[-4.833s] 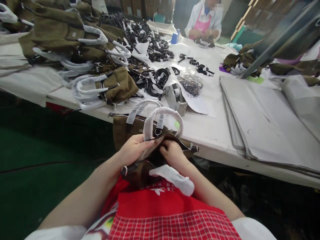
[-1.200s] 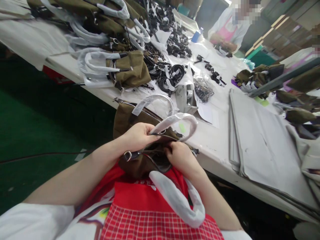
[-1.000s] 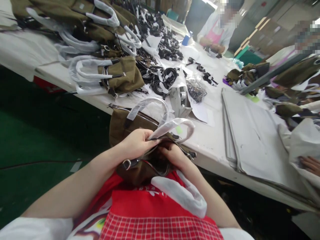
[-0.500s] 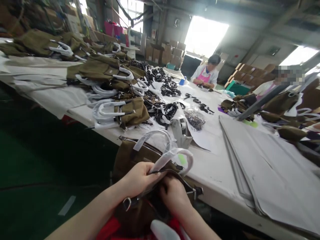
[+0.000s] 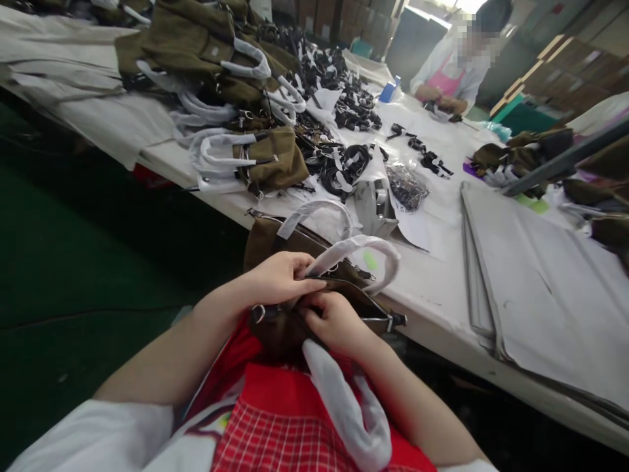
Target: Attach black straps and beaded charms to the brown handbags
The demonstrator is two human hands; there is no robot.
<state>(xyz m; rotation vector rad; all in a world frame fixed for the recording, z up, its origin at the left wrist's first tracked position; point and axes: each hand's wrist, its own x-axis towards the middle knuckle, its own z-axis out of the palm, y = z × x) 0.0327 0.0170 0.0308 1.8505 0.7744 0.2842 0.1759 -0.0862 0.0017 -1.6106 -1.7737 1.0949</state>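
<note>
An olive-brown handbag leans between my lap and the table edge, its zipped top open. White wrapping covers its handles; another wrapped handle hangs over my red apron. My left hand grips the bag's upper rim, thumb on top and fingers curled out of sight. My right hand is closed at the bag's opening just below, fingertips partly hidden by the rim. Metal rings and zip ends show at the bag's corners.
More olive bags lie on the white table to the left, beside piled black straps. A plastic bag of small parts sits mid-table. Grey sheets and a slanted metal post are right. A co-worker works opposite.
The view has tilted down, bringing my apron into sight. My right hand has drawn back slightly from inside the bag toward its rim; my left hand keeps its grip.
</note>
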